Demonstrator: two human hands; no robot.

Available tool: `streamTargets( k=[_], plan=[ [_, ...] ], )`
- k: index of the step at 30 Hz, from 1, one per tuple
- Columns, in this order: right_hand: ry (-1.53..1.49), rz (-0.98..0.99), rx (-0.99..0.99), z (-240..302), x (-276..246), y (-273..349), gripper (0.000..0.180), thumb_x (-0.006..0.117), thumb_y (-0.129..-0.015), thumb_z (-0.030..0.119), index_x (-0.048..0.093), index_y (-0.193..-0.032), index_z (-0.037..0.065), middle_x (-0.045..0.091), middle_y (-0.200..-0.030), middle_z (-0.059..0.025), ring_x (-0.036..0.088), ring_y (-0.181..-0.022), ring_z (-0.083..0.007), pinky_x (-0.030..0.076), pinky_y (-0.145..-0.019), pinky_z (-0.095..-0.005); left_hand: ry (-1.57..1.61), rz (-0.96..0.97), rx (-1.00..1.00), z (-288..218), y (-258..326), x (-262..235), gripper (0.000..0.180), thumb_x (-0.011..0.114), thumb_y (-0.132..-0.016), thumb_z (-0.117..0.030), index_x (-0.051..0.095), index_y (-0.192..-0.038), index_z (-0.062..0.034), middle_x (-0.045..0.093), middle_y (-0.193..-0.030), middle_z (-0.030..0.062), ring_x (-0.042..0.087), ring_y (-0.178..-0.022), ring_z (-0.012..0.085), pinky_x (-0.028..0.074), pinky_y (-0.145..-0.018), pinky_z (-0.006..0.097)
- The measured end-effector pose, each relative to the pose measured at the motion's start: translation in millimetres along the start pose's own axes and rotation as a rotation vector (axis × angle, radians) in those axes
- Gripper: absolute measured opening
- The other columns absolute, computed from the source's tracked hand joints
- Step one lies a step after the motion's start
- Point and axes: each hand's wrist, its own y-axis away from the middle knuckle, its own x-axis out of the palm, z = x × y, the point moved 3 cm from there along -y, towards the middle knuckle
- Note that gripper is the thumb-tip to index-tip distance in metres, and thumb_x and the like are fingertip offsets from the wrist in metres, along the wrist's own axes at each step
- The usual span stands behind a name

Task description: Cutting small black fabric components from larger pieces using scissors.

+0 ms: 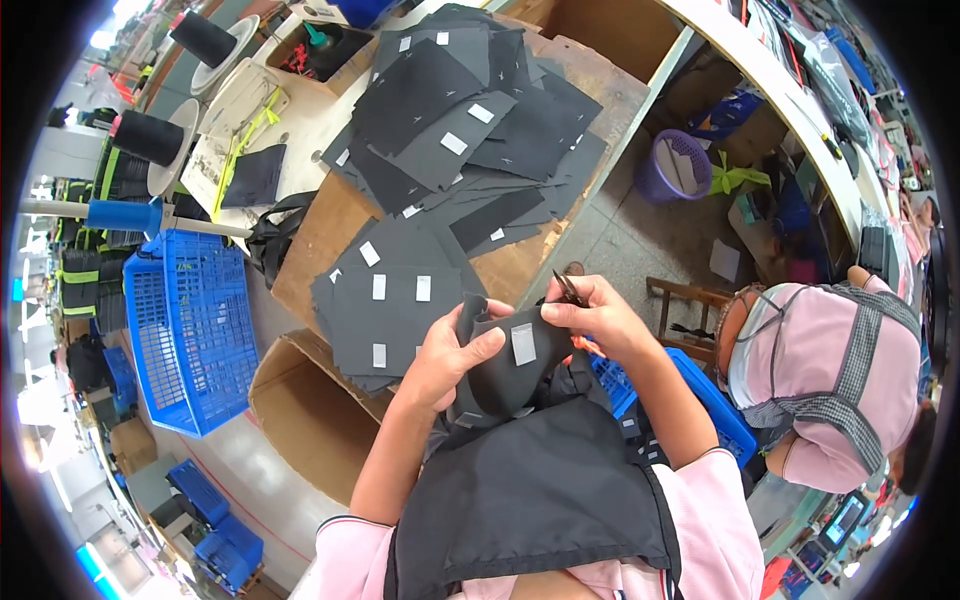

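Gripping a curved dark fabric piece [487, 375], marked with a white label [524, 343], in the bent left-hand fingers [484, 348], just past 12 o'clock of a black apron [540, 490]. Clasping a dark pointed tool [571, 290] in the right-hand fingers [606, 298], with the thumb at the fabric's upper edge. Bordered at 10 o'clock by stacked labelled panels [350, 330], at 12 by a larger pile [420, 95], both on a wooden tabletop [295, 275]. Flanked farther out by a blue crate [205, 340] at 9 and a person in pink [825, 350] at 3.
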Motion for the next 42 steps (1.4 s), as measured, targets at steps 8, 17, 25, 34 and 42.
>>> streamTargets(
  k=[8, 17, 25, 34, 42],
  plan=[
    [0.856, -0.589, -0.603, 8.0, 28.9, 40.7, 0.034, 0.071, -0.073, 0.009, 0.057, -0.103, 0.007, 0.055, -0.09, -0.0088, 0.056, -0.065, -0.022, 0.046, -0.058, -0.0321, 0.065, -0.198, -0.012, 1.0, -0.7, -2.0, 0.019, 0.065, -0.085, -0.017, 0.061, -0.095, -0.0014, 0.06, -0.083, 0.0009, 0.055, -0.076, 0.0077, 0.046, -0.07, 0.024],
    [1.194, -0.328, -0.737, 27.8, 26.2, 35.2, 0.035, 0.074, -0.062, 0.01, 0.06, -0.093, 0.01, 0.053, -0.081, -0.004, 0.054, -0.063, -0.0226, 0.044, -0.056, -0.0312, -0.141, -0.151, 0.003, -3.7, -2.9, 4.4, 0.022, 0.06, -0.089, -0.023, 0.06, -0.082, -0.0023, 0.057, -0.077, -0.0019, 0.049, -0.069, 0.0049, 0.041, -0.062, 0.023],
    [1.256, -0.123, -0.795, 40.4, 23.1, 28.5, 0.034, 0.074, -0.062, 0.012, 0.06, -0.093, 0.012, 0.052, -0.08, -0.0023, 0.055, -0.066, -0.0198, 0.044, -0.059, -0.0307, -0.375, -0.093, -0.051, -9.2, -4.3, 0.3, 0.028, 0.059, -0.089, -0.027, 0.059, -0.081, -0.0002, 0.057, -0.071, -0.002, 0.047, -0.065, 0.0051, 0.039, -0.058, 0.023],
    [1.377, -0.094, -0.914, 36.5, 21.7, 29.2, 0.029, 0.073, -0.06, 0.012, 0.063, -0.088, 0.012, 0.05, -0.075, 0.0006, 0.054, -0.062, -0.0164, 0.042, -0.058, -0.0287, -0.27, -0.041, -0.097, -5.8, -4.8, 1.5, 0.026, 0.059, -0.089, -0.025, 0.061, -0.087, 0.0004, 0.06, -0.077, 0.0001, 0.052, -0.07, 0.0063, 0.043, -0.062, 0.023],
    [1.262, -0.19, -0.784, 31.4, 23.1, 19.6, 0.027, 0.075, -0.061, 0.011, 0.063, -0.086, 0.012, 0.053, -0.075, -0.0002, 0.051, -0.058, -0.0189, 0.042, -0.053, -0.0301, -0.163, -0.05, -0.175, -9.7, -6.1, -7.3, 0.023, 0.064, -0.086, -0.024, 0.062, -0.089, -0.001, 0.061, -0.082, 0.002, 0.055, -0.074, 0.0081, 0.044, -0.068, 0.024]
  ],
)
